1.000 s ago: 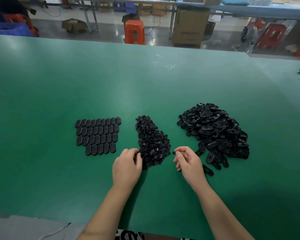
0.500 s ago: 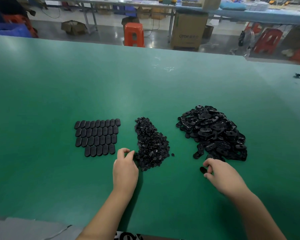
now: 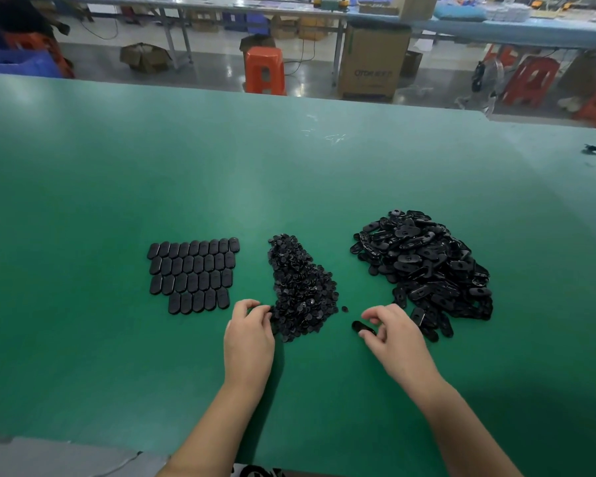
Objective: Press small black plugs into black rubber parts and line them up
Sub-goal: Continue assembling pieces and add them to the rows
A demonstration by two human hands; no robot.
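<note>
Many glossy oblong blk rubber parts [image 3: 427, 266]

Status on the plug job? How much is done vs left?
Done: four rows of finished parts lined up at left. In hand: right hand holds one rubber part; left hand picks at the plug pile. Left: the large heap of rubber parts at right, clearly most of the job.

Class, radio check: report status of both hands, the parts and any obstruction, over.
Left hand fingering plug pile. Right hand pinching one rubber part beside loose heap. Finished rows lined up left. Nothing blocking.
</note>
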